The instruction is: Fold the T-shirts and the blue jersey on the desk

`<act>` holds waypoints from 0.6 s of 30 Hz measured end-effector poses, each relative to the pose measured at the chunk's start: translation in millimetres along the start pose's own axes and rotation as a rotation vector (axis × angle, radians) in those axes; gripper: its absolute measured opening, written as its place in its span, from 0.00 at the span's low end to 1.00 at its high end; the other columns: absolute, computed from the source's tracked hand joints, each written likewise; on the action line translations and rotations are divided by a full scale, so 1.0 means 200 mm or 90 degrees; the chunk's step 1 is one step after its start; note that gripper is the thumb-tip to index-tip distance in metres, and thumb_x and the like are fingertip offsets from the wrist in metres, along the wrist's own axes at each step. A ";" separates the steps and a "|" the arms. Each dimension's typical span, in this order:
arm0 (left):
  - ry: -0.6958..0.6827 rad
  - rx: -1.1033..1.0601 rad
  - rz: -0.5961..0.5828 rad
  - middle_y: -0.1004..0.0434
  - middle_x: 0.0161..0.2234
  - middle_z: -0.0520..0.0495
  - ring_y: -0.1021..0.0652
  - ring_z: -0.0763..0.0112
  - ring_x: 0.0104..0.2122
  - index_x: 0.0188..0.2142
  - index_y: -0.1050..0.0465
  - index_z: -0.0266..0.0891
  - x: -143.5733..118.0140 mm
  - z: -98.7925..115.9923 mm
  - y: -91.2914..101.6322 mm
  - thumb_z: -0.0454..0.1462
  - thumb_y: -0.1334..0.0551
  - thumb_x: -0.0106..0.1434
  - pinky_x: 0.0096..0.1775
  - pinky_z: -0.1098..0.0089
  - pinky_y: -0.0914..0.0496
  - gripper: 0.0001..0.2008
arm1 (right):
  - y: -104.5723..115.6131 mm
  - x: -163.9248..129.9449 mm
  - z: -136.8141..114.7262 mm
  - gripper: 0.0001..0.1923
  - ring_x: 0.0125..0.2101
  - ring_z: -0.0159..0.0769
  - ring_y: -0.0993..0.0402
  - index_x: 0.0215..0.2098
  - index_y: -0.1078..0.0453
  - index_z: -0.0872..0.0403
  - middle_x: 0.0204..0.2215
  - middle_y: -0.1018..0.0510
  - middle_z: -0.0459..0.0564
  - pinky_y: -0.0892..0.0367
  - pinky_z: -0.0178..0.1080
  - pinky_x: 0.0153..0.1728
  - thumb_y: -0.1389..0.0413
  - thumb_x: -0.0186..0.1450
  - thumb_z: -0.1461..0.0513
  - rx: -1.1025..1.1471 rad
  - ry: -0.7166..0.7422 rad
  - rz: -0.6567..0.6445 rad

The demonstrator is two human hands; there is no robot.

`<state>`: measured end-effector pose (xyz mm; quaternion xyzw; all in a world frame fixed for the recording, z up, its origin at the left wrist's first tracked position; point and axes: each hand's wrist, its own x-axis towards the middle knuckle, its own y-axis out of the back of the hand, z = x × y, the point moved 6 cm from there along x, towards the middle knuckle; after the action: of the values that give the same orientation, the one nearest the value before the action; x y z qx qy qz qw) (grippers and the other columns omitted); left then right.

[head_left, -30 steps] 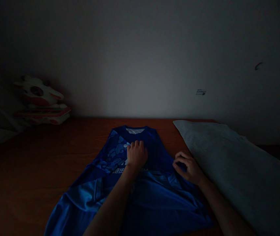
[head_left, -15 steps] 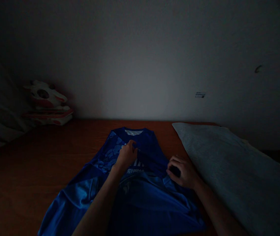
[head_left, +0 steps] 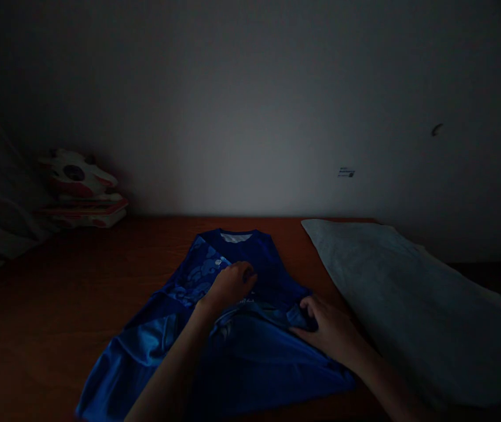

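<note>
A blue sleeveless jersey (head_left: pixel 215 328) lies spread front-up on a reddish-brown wooden surface (head_left: pixel 57 305), its collar toward the far wall and its hem nearest the camera. From where I watch, the left hand (head_left: pixel 232 284) rests on the chest print with its fingers curled down onto the cloth, pressing rather than pinching, which I judge pins the middle of the garment so it does not slide. The right hand (head_left: pixel 327 331) sits at the jersey's right armhole edge, fingers closed around a bunched fold of blue fabric; that fold stands slightly raised off the wood, which suggests the side is being drawn inward over the body. The cloth below both hands ripples in soft ridges, the left flank lying flatter and catching more light.

Just beside the right forearm, a pale grey pillow (head_left: pixel 409 299) runs along the right of the surface, its edge close to the jersey but, as far as the dim light lets me tell, not on it. Well apart at the far left, a red-and-white plush toy (head_left: pixel 78 190) rests against the wall (head_left: pixel 250 117).
</note>
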<state>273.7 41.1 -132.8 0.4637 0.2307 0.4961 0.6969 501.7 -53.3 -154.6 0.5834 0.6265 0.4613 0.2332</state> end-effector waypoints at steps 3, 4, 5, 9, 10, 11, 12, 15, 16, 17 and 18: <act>-0.040 0.018 -0.068 0.18 0.43 0.46 0.19 0.63 0.41 0.44 0.24 0.44 -0.19 -0.02 0.08 0.46 0.41 0.69 0.43 0.68 0.29 0.13 | 0.00 -0.04 -0.02 0.06 0.32 0.37 0.25 0.31 0.32 0.48 0.32 0.23 0.46 0.33 0.38 0.35 0.40 0.62 0.57 0.077 -0.005 -0.048; -0.045 0.026 -0.077 0.18 0.45 0.46 0.19 0.61 0.44 0.46 0.24 0.45 -0.27 -0.05 0.12 0.48 0.42 0.69 0.46 0.66 0.29 0.15 | 0.00 -0.05 -0.02 0.04 0.33 0.37 0.25 0.31 0.32 0.48 0.32 0.23 0.45 0.33 0.38 0.35 0.42 0.62 0.59 0.111 -0.006 -0.062; -0.040 0.034 -0.082 0.19 0.47 0.45 0.20 0.60 0.46 0.47 0.24 0.46 -0.35 -0.10 0.17 0.50 0.42 0.68 0.49 0.65 0.29 0.17 | 0.01 -0.05 -0.02 0.03 0.33 0.37 0.25 0.31 0.32 0.48 0.31 0.24 0.45 0.33 0.38 0.36 0.43 0.62 0.59 0.149 -0.007 -0.071; 0.060 0.073 -0.090 0.25 0.59 0.45 0.28 0.51 0.59 0.55 0.26 0.52 -0.66 -0.35 0.36 0.56 0.32 0.57 0.61 0.57 0.37 0.29 | 0.04 -0.07 0.07 0.09 0.29 0.35 0.27 0.30 0.37 0.48 0.26 0.27 0.43 0.31 0.36 0.32 0.43 0.62 0.54 0.347 -0.057 -0.037; 0.082 0.071 -0.100 0.27 0.61 0.45 0.29 0.49 0.61 0.58 0.27 0.53 -0.73 -0.41 0.39 0.55 0.29 0.52 0.62 0.56 0.38 0.34 | 0.05 -0.07 0.10 0.12 0.28 0.36 0.26 0.31 0.38 0.48 0.27 0.26 0.43 0.30 0.36 0.31 0.43 0.61 0.51 0.398 -0.082 -0.009; 0.104 0.067 -0.110 0.28 0.62 0.45 0.30 0.48 0.62 0.59 0.28 0.54 -0.79 -0.47 0.42 0.55 0.27 0.48 0.63 0.55 0.39 0.39 | 0.06 -0.07 0.14 0.14 0.29 0.37 0.25 0.34 0.37 0.47 0.28 0.24 0.45 0.29 0.37 0.30 0.42 0.61 0.49 0.439 -0.111 0.021; 0.122 0.061 -0.119 0.29 0.63 0.45 0.31 0.47 0.63 0.60 0.29 0.54 -0.84 -0.52 0.44 0.53 0.25 0.45 0.63 0.54 0.39 0.42 | 0.07 -0.06 0.17 0.17 0.31 0.39 0.23 0.38 0.35 0.47 0.31 0.22 0.47 0.28 0.38 0.30 0.41 0.60 0.46 0.465 -0.140 0.048; 0.149 0.040 -0.117 0.28 0.62 0.44 0.29 0.48 0.61 0.58 0.27 0.52 -0.94 -0.59 0.46 0.51 0.26 0.46 0.62 0.56 0.38 0.38 | 0.06 -0.06 0.21 0.27 0.42 0.47 0.19 0.49 0.32 0.47 0.40 0.19 0.54 0.24 0.41 0.37 0.41 0.60 0.41 0.472 -0.199 0.060; 0.152 0.029 -0.109 0.26 0.60 0.44 0.27 0.50 0.59 0.57 0.26 0.52 -0.95 -0.60 0.46 0.50 0.28 0.50 0.61 0.58 0.36 0.34 | 0.05 -0.06 0.20 0.28 0.46 0.48 0.20 0.51 0.31 0.48 0.42 0.18 0.55 0.23 0.42 0.40 0.41 0.60 0.41 0.459 -0.201 0.038; 0.158 0.019 -0.101 0.24 0.58 0.44 0.25 0.52 0.56 0.57 0.26 0.51 -0.95 -0.61 0.46 0.50 0.31 0.53 0.59 0.60 0.34 0.31 | 0.04 -0.06 0.19 0.28 0.47 0.48 0.20 0.51 0.30 0.48 0.42 0.18 0.56 0.23 0.43 0.42 0.41 0.60 0.41 0.434 -0.188 0.018; 0.167 0.008 -0.096 0.21 0.55 0.44 0.22 0.53 0.53 0.57 0.26 0.50 -0.94 -0.61 0.46 0.50 0.33 0.56 0.56 0.61 0.31 0.29 | 0.02 -0.06 0.17 0.28 0.47 0.48 0.20 0.50 0.28 0.49 0.43 0.17 0.55 0.23 0.43 0.44 0.40 0.61 0.41 0.404 -0.165 -0.005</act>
<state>59.5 -71.8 -135.6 0.3806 0.3573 0.4975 0.6928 535.4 -55.5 -169.6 0.6784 0.7060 0.1643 0.1195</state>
